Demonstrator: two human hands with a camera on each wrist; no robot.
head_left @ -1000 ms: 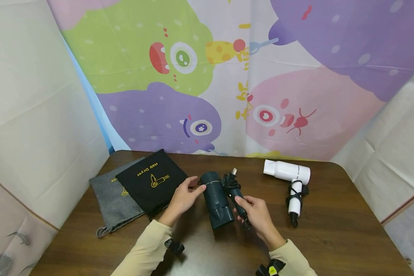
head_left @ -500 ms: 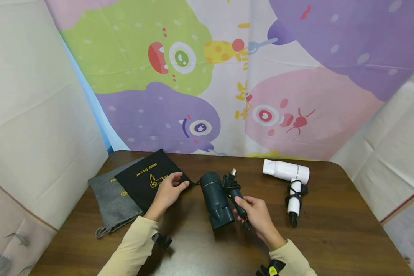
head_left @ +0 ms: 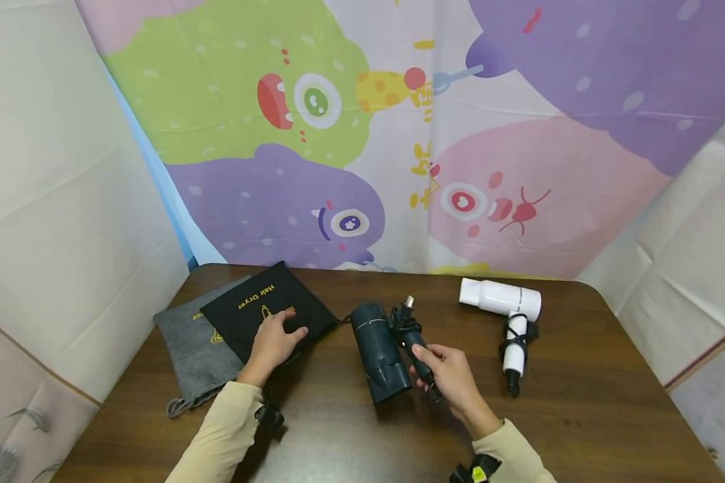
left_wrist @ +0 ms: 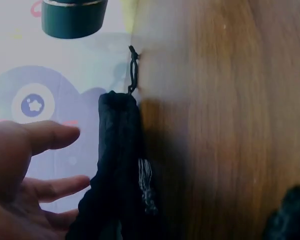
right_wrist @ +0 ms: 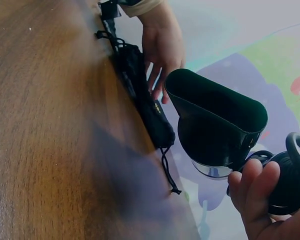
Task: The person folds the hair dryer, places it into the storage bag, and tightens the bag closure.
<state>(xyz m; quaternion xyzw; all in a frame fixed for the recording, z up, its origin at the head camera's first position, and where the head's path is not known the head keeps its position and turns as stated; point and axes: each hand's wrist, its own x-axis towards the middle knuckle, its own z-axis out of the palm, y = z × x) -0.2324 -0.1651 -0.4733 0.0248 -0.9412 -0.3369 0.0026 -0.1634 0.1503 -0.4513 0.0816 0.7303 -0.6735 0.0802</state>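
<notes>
Reaching for the black pouch (head_left: 280,292) left of centre seems the step in hand: the left hand (head_left: 273,345), fingers apart, is over it, contact unclear; near lower centre the right hand (head_left: 452,377) grips the dark hair dryer (head_left: 376,349); next likely calls for pinching the pouch

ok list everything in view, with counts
Wooden table: 1, brown, foreground
Dark green tubular hair dryer: 1, green, centre
White tubular hair dryer: 1, white, right
Grey fabric pouch: 1, grey, left
Black fabric pouch: 1, black, overlapping grey pouch
Wound cords: 2, dark, on dryers
Printed cloth backdrop: 1, multicoloured, rear
Plain sheets: 2, whitish, sides
Wrist devices: 2, black, wrists
Long sleeves: 2, cream, forearms
Left grip: 1, bare, by black pouch
Right grip: 1, bare, holding green dryer
</notes>
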